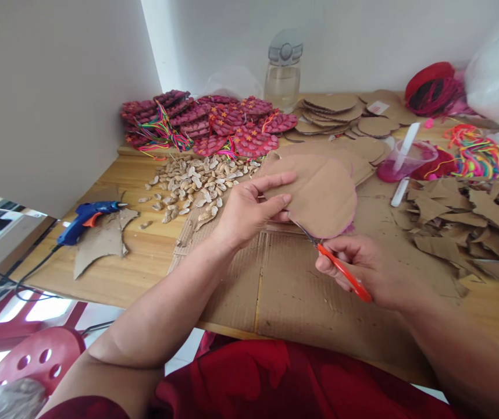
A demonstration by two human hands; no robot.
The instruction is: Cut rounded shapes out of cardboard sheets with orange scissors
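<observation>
My left hand [256,206] grips the left edge of a brown cardboard piece [319,198], thumb on top and other fingers partly hidden beneath. Its right side is rounded, with a pinkish line along the edge. In my right hand [358,265] is a pair of scissors [341,270] with orange handles. Their blades meet the lower edge of the cardboard, close to my left fingertips; how far the blades are apart I cannot tell. Underneath lies a large flat cardboard sheet [302,285] on the wooden table.
Peanut shells [201,180] lie left of the sheet, before decorated pink pieces [241,125]. A blue glue gun [88,218] rests far left. Behind stand a water bottle [282,75] and stacked cardboard shapes [332,110]. At right are a pink cup [410,160], colourful cords [480,154] and cardboard scraps [471,215].
</observation>
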